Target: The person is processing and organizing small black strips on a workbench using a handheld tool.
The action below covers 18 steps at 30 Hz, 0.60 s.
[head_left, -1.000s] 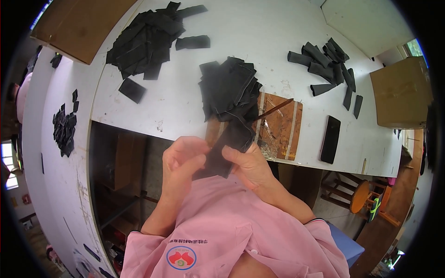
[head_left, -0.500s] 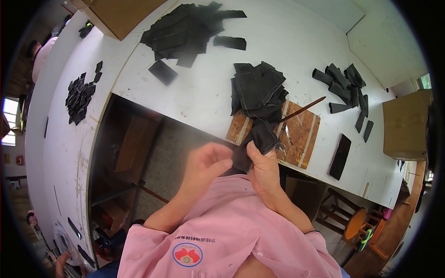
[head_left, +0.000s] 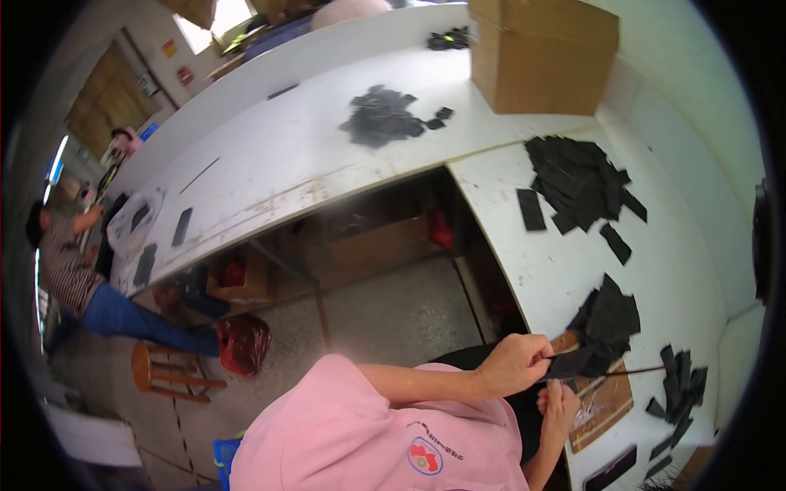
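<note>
Near the table edge, a small black fabric piece [head_left: 571,363] is stretched between my hands beside a wooden board [head_left: 602,417]. My left hand [head_left: 514,366] is closed, pinching the piece's near end. Just below it, my right hand [head_left: 558,403] has its fingers curled in at the lower edge of the same piece; its fingertips are partly hidden. Behind the piece rises a pile of black fabric pieces [head_left: 607,315], covering part of the board. A thin pointed brown stick [head_left: 643,371] juts out from the board to the right.
Rolled black pieces [head_left: 678,385] and a phone [head_left: 610,468] lie to the right. Farther off are a larger black pile [head_left: 577,180], a smaller one [head_left: 379,114] and a cardboard box [head_left: 544,57]. A person [head_left: 74,262] stands at the left near a wooden stool [head_left: 168,372].
The view has swung left, bringing the long table, stool and other person into sight. My left hand, apart from the fabric's tip before, now pinches the piece.
</note>
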Motion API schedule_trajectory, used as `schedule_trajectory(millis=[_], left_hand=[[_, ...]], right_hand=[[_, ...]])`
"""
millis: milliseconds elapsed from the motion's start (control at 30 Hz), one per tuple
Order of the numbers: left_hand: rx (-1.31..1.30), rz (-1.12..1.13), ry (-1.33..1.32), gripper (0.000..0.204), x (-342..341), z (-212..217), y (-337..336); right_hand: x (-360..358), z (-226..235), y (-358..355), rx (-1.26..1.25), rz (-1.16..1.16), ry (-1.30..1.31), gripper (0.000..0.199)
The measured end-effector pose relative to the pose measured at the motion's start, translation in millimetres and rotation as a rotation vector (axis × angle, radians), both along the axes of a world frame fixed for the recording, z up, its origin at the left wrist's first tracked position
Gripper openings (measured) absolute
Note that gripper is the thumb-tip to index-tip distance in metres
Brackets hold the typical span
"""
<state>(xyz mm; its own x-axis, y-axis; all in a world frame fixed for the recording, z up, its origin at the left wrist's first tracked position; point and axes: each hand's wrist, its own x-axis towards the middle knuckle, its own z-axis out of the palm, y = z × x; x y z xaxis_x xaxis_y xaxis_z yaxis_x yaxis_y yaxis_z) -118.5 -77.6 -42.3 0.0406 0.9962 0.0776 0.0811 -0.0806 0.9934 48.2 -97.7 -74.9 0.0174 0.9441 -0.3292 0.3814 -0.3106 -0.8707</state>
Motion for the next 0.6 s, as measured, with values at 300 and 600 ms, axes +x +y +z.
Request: schedule_trajectory(millis=[300,600], left_hand=[[0.254,-0.055,0.133,0.007,1.6,-4.5,-21.6],[0.231,0.159,-0.166,0.006,4.9,-17.0,-16.8]], right_hand=[[-31.6,22.8,-11.8,0.61,0.017,0.027,0.01],[-45.7,8.8,-8.7,0.927,-0.013,-0.491,0.005]])
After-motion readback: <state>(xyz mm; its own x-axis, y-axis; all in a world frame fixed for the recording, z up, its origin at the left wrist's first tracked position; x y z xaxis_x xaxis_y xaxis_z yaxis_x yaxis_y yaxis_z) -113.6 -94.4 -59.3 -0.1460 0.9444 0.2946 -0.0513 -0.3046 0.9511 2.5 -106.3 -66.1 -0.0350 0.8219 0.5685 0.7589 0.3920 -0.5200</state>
